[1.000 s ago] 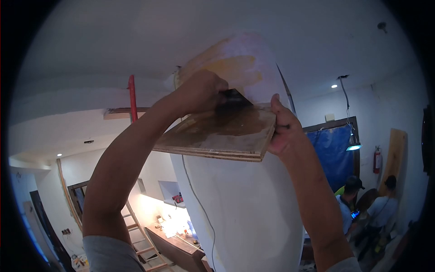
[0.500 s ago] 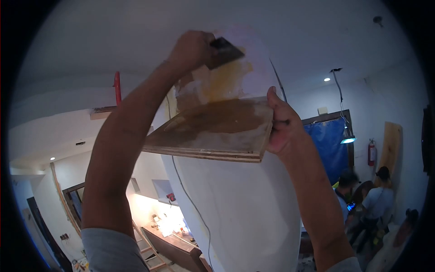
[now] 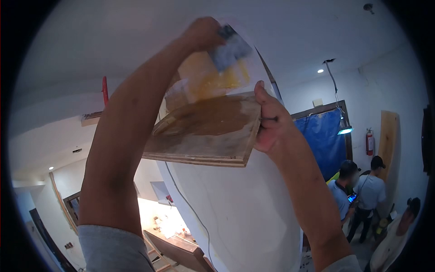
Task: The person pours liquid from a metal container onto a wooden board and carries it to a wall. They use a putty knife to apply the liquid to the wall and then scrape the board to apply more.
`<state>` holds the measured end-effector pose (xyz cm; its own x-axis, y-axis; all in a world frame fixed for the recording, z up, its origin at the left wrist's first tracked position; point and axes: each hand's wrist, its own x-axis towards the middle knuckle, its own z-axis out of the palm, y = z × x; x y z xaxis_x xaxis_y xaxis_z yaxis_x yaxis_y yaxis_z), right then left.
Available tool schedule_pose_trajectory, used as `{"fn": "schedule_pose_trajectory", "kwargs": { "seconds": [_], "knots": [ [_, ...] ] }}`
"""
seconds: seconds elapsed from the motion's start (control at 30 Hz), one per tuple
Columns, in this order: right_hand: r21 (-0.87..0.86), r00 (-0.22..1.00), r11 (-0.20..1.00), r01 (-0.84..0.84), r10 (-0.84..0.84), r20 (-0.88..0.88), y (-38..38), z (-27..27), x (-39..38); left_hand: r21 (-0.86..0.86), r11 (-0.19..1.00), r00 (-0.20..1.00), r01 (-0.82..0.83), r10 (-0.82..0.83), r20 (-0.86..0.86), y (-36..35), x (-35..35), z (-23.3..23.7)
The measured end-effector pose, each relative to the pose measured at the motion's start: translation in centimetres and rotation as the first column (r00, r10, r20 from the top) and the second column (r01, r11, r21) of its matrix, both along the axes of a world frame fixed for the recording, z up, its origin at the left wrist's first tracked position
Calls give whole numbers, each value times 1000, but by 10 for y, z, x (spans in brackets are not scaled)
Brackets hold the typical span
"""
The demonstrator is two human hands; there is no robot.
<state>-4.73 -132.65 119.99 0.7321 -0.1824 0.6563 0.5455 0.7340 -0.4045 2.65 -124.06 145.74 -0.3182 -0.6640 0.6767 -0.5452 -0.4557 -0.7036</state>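
Standing largest is one white column (image 3: 235, 204), followed by three people (image 3: 370, 190), one plywood board (image 3: 199, 143) gripped at its edge by the right hand (image 3: 272, 120), and one blurred flat blade (image 3: 231, 52) clasped in the left hand (image 3: 204, 34) at the column's yellow-smeared upper face.

The bare left arm (image 3: 131, 104), in a short grey cloth sleeve (image 3: 111, 247), is reaching up, elbow bending; its bare left hand (image 3: 206, 34) is gripping high. The bare right hand (image 3: 272, 120) is gripping lower, its thumb (image 3: 259, 88) pointing upward, its forearm (image 3: 303, 177) slanting up.
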Motion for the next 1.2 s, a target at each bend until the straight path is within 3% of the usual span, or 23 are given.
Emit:
{"fn": "schedule_pose_trajectory", "kwargs": {
  "seconds": [0.13, 0.23, 0.33, 0.43, 0.53, 0.63, 0.73, 0.8, 0.97, 1.2],
  "knots": [
    [81, 994, 992, 97, -94, -48, 10, 4, -7, -180, 979, 994, 95, -102, -29, 18, -20, 7],
    [59, 997, 996, 69, -70, 24, 11, 0, -3, -25, 932, 846, 361, -339, -412, 17, -30, -28],
    [50, 1000, 998, 25, -25, 9, 13, -2, -4, 39, 994, 903, 102, -76, -422, 11, -33, -64],
    [58, 999, 997, 45, -43, -22, 10, -9, -8, -93, 995, 946, 25, -54, -320, 25, -2, -64],
    [28, 998, 997, 69, -69, -7, 13, -14, -6, -296, 955, 891, 6, -140, -432, 59, 21, -66],
    [-28, 1000, 1000, 14, -13, 20, 1, -13, -3, -459, 871, 646, 174, -453, -615, 71, 34, -75],
    [-33, 1000, 999, -1, 2, 7, 6, -11, -3, -462, 810, 432, 361, -584, -687, 64, 37, -100],
    [7, 996, 997, 80, -80, -50, 19, -10, -16, -404, 860, 483, 311, -509, -713, 69, 25, -115],
    [-27, 995, 998, 60, -62, -72, 21, -9, -14, -255, 959, 690, 126, -270, -672, 88, 55, -96],
    [-110, 993, 986, 122, -121, 11, 22, -21, -4, -238, 967, 888, 91, -187, -421, 115, 97, -91]
  ]
}}
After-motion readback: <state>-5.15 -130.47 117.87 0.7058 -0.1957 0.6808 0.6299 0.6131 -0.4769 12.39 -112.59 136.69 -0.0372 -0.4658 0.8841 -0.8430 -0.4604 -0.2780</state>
